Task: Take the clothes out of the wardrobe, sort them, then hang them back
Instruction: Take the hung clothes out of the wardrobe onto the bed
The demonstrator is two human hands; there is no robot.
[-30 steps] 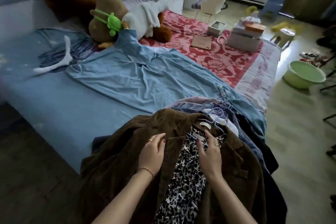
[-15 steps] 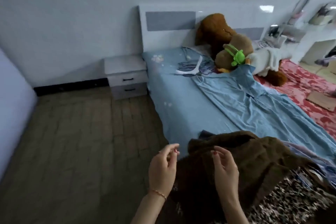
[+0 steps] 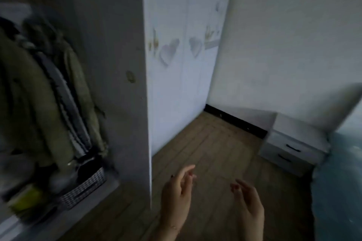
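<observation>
Both hands [image 3: 176, 193] [image 3: 248, 201] empty beside open wardrobe [image 3: 109, 84], nightstand [image 3: 293, 143] beyond.

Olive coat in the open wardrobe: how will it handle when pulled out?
The olive coat looks thick, so probably heavy and floppy. It hangs packed against a grey striped garment, so it may drag that along. Both hands, left and right, are free.

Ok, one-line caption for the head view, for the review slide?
Both hands, left and right, empty and open over the wood floor, facing the open wardrobe with coats hanging.
</observation>
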